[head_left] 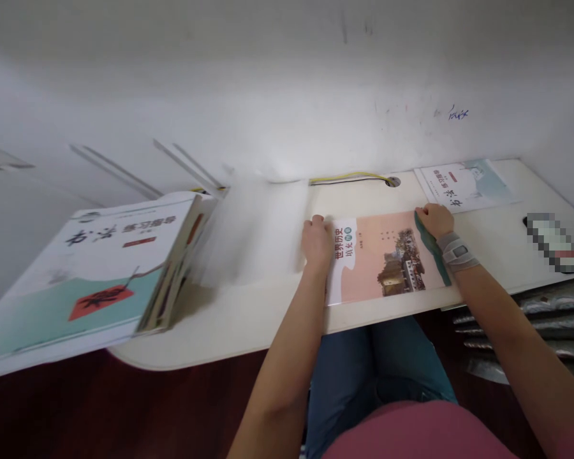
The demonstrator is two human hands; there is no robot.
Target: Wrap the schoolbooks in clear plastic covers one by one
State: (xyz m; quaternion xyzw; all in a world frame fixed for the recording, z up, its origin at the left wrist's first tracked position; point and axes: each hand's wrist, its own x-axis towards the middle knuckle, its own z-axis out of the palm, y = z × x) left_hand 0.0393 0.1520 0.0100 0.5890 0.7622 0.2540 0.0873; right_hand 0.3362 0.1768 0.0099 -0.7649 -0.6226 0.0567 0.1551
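A pink and white textbook [382,258] lies flat on the white desk [249,319] in front of me. My left hand [316,241] rests on the book's left edge with its fingers curled over it. My right hand [434,220], with a grey band at the wrist, grips the book's far right corner, fingers bent over the edge. Both hands hold the same book.
A stack of books topped by a white and teal workbook [88,280] overhangs the desk's left end. Another white workbook [463,185] lies at the back right. A yellow cable [349,177] runs into a desk hole. The wall stands close behind.
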